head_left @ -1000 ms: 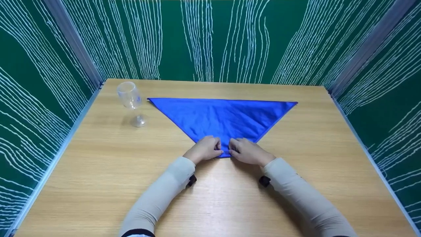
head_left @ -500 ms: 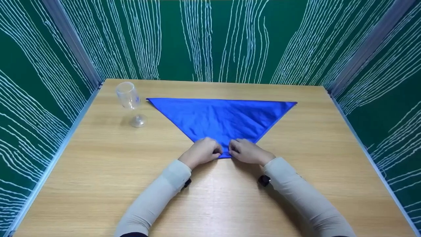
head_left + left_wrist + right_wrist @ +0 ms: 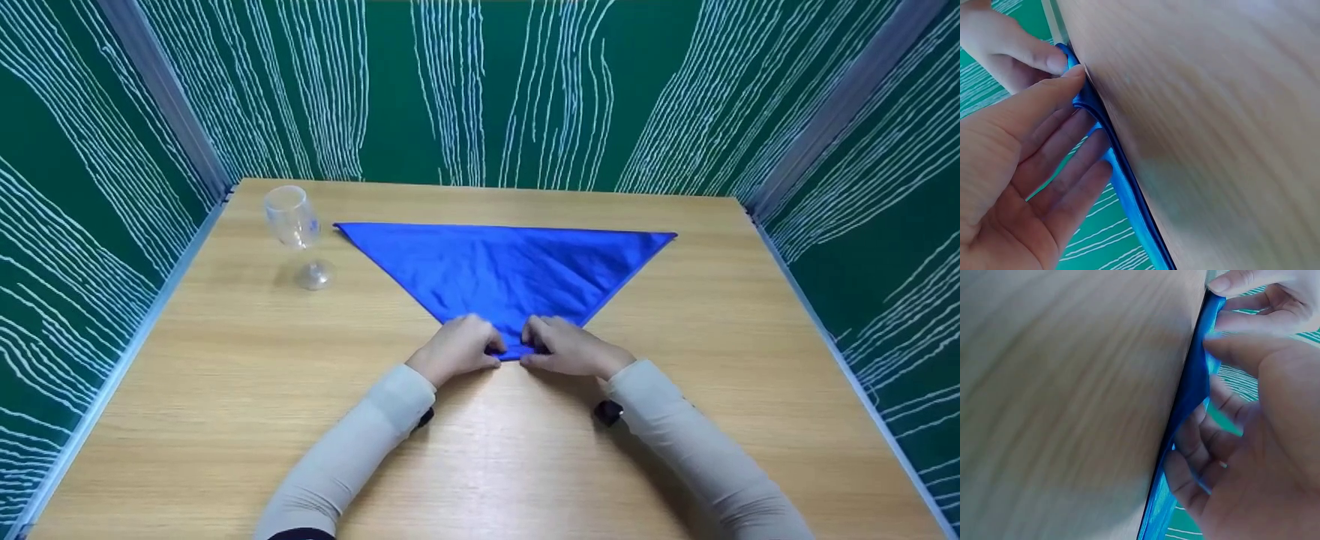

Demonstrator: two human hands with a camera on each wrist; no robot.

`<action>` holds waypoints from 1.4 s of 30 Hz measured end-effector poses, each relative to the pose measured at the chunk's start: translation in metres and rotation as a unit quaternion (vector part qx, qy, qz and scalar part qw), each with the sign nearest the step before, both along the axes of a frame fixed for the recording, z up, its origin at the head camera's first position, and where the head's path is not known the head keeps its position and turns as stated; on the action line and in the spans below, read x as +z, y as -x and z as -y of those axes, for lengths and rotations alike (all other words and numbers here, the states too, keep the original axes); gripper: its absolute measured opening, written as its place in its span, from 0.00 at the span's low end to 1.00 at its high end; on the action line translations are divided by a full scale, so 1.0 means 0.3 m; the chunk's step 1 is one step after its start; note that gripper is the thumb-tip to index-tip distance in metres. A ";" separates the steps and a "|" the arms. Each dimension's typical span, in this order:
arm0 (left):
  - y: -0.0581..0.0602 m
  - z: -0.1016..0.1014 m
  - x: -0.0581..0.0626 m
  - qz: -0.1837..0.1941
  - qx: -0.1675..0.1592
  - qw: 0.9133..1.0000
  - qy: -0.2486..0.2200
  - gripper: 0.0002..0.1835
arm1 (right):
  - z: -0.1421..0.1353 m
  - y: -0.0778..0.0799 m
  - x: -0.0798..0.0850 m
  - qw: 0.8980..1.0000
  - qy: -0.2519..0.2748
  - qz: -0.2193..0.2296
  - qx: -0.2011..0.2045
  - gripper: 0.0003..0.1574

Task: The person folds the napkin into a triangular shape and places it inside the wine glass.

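Observation:
A blue cloth (image 3: pixel 517 270), folded to a wide triangle, lies with its long edge toward the back of the table. Its near tip is turned over into a short straight edge. At the left end of that edge my left hand (image 3: pixel 461 346) pinches the fold, thumb on the near side and fingers over the cloth. My right hand (image 3: pixel 571 346) holds the right end the same way, a small gap from the left. In the right wrist view, a raised flap of cloth (image 3: pixel 1190 388) stands between thumb and fingers of the right hand (image 3: pixel 1275 422).
A clear stemmed glass (image 3: pixel 294 221) stands upright at the back left, left of the cloth's far corner. Green walls with white wavy lines (image 3: pixel 517 90) enclose the wooden table (image 3: pixel 495 465) at the back and both sides.
My left hand has shifted slightly left and toward me at the fold. My right thumb has moved down to the cloth's near edge, spreading from the fingers. Cloth and glass stay put.

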State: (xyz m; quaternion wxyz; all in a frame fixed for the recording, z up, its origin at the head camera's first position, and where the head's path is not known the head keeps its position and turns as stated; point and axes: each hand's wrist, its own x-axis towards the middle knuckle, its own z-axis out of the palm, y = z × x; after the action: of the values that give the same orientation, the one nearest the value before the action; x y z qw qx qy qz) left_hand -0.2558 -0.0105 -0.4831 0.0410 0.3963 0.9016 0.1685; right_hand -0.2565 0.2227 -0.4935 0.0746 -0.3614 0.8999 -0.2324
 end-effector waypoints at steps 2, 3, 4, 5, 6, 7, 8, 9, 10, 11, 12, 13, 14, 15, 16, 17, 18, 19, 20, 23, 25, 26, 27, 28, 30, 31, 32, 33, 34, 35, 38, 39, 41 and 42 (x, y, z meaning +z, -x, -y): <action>0.004 0.000 0.000 0.004 0.002 1.000 0.000 0.10 | -0.006 -0.002 0.003 1.000 0.002 -0.004 0.014 0.18; 0.006 0.000 0.001 0.006 0.003 1.000 0.001 0.10 | -0.010 -0.002 0.003 1.000 0.002 -0.007 0.019 0.19; 0.008 0.000 0.001 0.007 0.003 1.000 0.000 0.10 | -0.013 -0.003 0.003 1.000 0.002 -0.011 0.024 0.19; 0.010 0.000 0.000 0.007 0.002 1.000 -0.001 0.10 | -0.015 -0.004 0.004 1.000 0.002 -0.014 0.027 0.18; 0.012 0.000 -0.001 0.006 0.001 1.000 -0.003 0.10 | -0.017 -0.004 0.003 0.999 0.002 -0.019 0.029 0.18; 0.014 0.000 -0.003 0.005 -0.001 1.000 -0.004 0.10 | -0.017 -0.006 0.004 0.999 0.003 -0.021 0.030 0.17; 0.016 0.000 -0.006 0.003 -0.002 1.000 -0.004 0.10 | -0.018 -0.007 0.004 0.999 0.004 -0.023 0.030 0.16; 0.019 -0.001 -0.008 0.002 -0.003 1.000 -0.004 0.10 | -0.020 -0.008 0.003 0.999 0.005 -0.027 0.030 0.15; 0.021 -0.001 -0.010 0.001 -0.004 1.000 -0.004 0.10 | -0.021 -0.009 0.004 0.999 0.005 -0.029 0.030 0.15; 0.022 -0.001 -0.012 0.001 -0.004 1.000 -0.002 0.10 | -0.021 -0.010 0.004 0.999 0.005 -0.030 0.029 0.14; 0.024 -0.001 -0.012 0.001 -0.004 1.000 0.000 0.10 | -0.023 -0.011 0.003 0.999 0.006 -0.033 0.028 0.13; 0.024 -0.002 -0.011 0.003 -0.003 1.000 0.001 0.10 | -0.023 -0.012 0.004 0.999 0.006 -0.032 0.028 0.13; 0.025 -0.002 -0.010 0.006 -0.001 1.000 0.003 0.10 | -0.024 -0.012 0.003 0.999 0.006 -0.032 0.026 0.13; 0.025 -0.003 -0.009 0.008 0.001 1.000 0.004 0.10 | -0.025 -0.012 0.002 0.999 0.006 -0.032 0.025 0.13; 0.025 -0.002 -0.007 0.011 0.003 1.000 0.006 0.10 | -0.025 -0.012 0.001 0.999 0.006 -0.032 0.024 0.13; 0.026 -0.002 -0.006 0.013 0.006 1.000 0.007 0.10 | -0.026 -0.012 0.000 0.999 0.007 -0.033 0.023 0.12; 0.027 -0.002 -0.005 0.017 0.009 1.000 0.006 0.10 | -0.025 -0.012 -0.001 0.999 0.009 -0.034 0.023 0.12; 0.027 -0.001 -0.004 0.022 0.013 1.000 0.004 0.10 | -0.024 -0.012 -0.001 0.999 0.009 -0.034 0.022 0.12; 0.029 0.000 -0.003 0.028 0.017 0.999 0.002 0.10 | -0.024 -0.012 -0.002 0.999 0.010 -0.036 0.021 0.11; 0.033 0.004 -0.002 0.047 0.026 0.999 -0.010 0.11 | -0.022 -0.012 -0.005 0.999 0.010 -0.045 0.020 0.09; 0.036 0.007 -0.001 0.059 0.032 0.998 -0.017 0.11 | -0.021 -0.011 -0.007 0.999 0.007 -0.049 0.018 0.07; 0.037 0.008 -0.001 0.065 0.034 0.997 -0.019 0.11 | -0.021 -0.011 -0.007 0.999 0.006 -0.051 0.017 0.06; 0.038 0.009 0.000 0.071 0.036 0.997 -0.020 0.11 | -0.021 -0.010 -0.009 0.999 0.005 -0.052 0.016 0.06; 0.039 0.010 -0.001 0.076 0.038 0.996 -0.021 0.11 | -0.021 -0.010 -0.010 0.999 0.004 -0.053 0.014 0.05; 0.040 0.011 0.000 0.086 0.041 0.995 -0.023 0.11 | -0.021 -0.009 -0.011 0.998 0.002 -0.053 0.013 0.05; 0.041 0.011 0.000 0.091 0.042 0.995 -0.024 0.11 | -0.020 -0.009 -0.012 0.998 0.002 -0.055 0.012 0.05; 0.041 0.011 0.001 0.095 0.044 0.994 -0.026 0.11 | -0.020 -0.009 -0.012 0.998 0.001 -0.057 0.010 0.04; 0.042 0.012 0.001 0.099 0.044 0.994 -0.028 0.11 | -0.020 -0.009 -0.013 0.998 0.001 -0.059 0.009 0.04; 0.044 0.012 0.000 0.103 0.045 0.993 -0.031 0.11 | -0.020 -0.008 -0.014 0.998 0.001 -0.062 0.008 0.04; 0.045 0.013 -0.001 0.108 0.045 0.993 -0.035 0.11 | -0.020 -0.007 -0.015 0.998 0.001 -0.066 0.007 0.04; 0.051 0.018 -0.002 0.127 0.047 0.990 -0.047 0.10 | -0.019 -0.005 -0.016 0.997 -0.004 -0.077 0.002 0.04; 0.053 0.019 -0.002 0.139 0.049 0.988 -0.051 0.09 | -0.019 -0.003 -0.017 0.997 -0.007 -0.080 0.002 0.05; 0.059 0.022 -0.004 0.164 0.053 0.983 -0.063 0.09 | -0.018 0.001 -0.019 0.996 -0.012 -0.083 0.001 0.05; 0.062 0.024 -0.006 0.175 0.057 0.981 -0.066 0.09 | -0.018 0.004 -0.018 0.997 -0.014 -0.080 0.001 0.06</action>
State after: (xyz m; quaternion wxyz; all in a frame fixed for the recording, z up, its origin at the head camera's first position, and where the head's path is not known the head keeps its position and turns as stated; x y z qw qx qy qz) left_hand -0.2744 -0.0176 -0.4849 0.1625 0.3108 0.8882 0.2969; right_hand -0.2576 0.2281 -0.4990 0.0076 -0.3786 0.9058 -0.1901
